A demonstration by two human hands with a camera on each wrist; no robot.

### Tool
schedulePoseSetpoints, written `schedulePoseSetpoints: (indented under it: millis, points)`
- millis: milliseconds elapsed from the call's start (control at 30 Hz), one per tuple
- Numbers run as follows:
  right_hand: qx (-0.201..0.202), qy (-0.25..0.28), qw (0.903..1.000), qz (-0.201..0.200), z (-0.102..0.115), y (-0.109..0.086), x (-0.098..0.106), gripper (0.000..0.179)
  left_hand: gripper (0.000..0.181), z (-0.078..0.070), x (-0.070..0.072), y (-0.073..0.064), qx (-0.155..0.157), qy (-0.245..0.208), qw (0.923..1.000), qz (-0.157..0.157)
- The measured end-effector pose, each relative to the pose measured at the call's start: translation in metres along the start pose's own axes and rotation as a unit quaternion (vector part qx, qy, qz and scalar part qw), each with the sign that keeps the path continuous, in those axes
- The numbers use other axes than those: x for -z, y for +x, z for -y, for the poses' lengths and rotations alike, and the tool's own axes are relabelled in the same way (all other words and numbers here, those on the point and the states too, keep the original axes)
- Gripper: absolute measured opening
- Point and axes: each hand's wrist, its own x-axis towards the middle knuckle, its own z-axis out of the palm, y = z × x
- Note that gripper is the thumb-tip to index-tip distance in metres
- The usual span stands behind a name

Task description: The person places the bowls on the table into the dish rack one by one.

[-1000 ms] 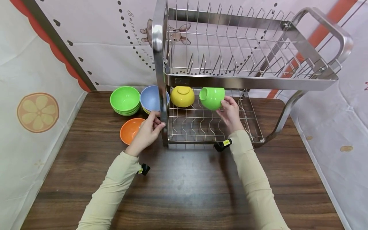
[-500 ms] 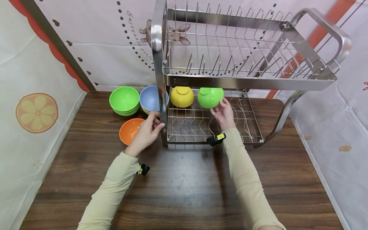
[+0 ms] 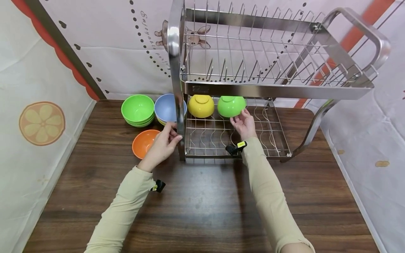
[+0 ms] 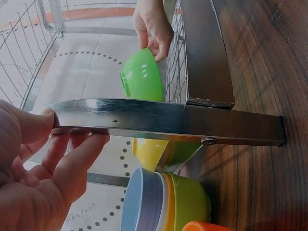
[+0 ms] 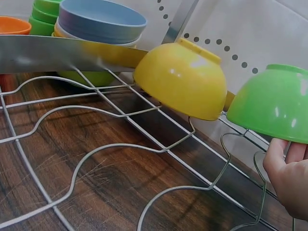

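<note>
In the head view, the right hand (image 3: 244,125) holds the overturned green bowl (image 3: 231,107) by its rim, at the lower shelf (image 3: 209,156), beside the yellow bowl (image 3: 201,106). We judge the step is setting it down; the next move calls for level support, then letting go. In the left wrist view, the left hand (image 4: 36,190) pinches the post (image 4: 149,118), which partly hides the yellow bowl. In the right wrist view, the green bowl is cut off; whether it touches the wires (image 5: 187,167), we cannot tell.

- Brown wood-grain table (image 3: 196,218), softly shiny
- White dotted back sheet (image 3: 117,52) behind the table
- White side sheet (image 3: 25,77), orange-slice print (image 3: 42,123), left of the table
</note>
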Motion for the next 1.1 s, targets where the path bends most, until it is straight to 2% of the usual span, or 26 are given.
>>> schedulePoseSetpoints:
  millis: [300,500,667,767,833,867,967,1067,1100]
  points:
    - [-0.012,0.018,0.9996,-0.018,-0.004,0.007,0.0,0.009,0.03,0.0,0.0,0.001,0.002,0.002,1.0,0.002]
    - [-0.012,-0.009,0.9996,-0.024,-0.007,0.009,0.001,0.01,0.03,0.0,-0.001,0.0,0.005,-0.001,1.0,0.002]
    - [-0.01,-0.026,0.999,-0.035,-0.007,0.011,0.001,0.018,0.03,0.0,-0.002,-0.001,0.006,-0.003,1.0,0.001]
    - [-0.007,-0.027,0.9986,-0.046,-0.005,0.024,0.004,0.026,0.029,0.0,-0.002,-0.001,0.005,-0.003,1.0,0.0]
    - [-0.003,-0.035,0.998,-0.052,-0.003,0.04,0.009,0.029,0.029,0.0,-0.002,-0.001,0.004,-0.004,1.0,-0.001]
    - [-0.007,-0.035,0.9987,-0.036,0.001,0.058,0.02,0.029,0.029,0.0,-0.001,-0.001,0.003,-0.004,1.0,-0.001]
    - [0.013,-0.053,0.9971,-0.052,0.006,0.077,0.028,0.029,0.029,0.0,-0.002,-0.001,0.001,-0.005,1.0,-0.003]
    - [0.043,-0.079,0.9928,-0.079,0.006,0.077,0.024,0.032,0.029,0.0,-0.001,-0.001,0.0,-0.006,1.0,-0.003]
    - [0.057,-0.093,0.9884,-0.106,0.003,0.063,0.013,0.033,0.029,0.0,-0.001,-0.001,0.002,-0.007,1.0,-0.003]
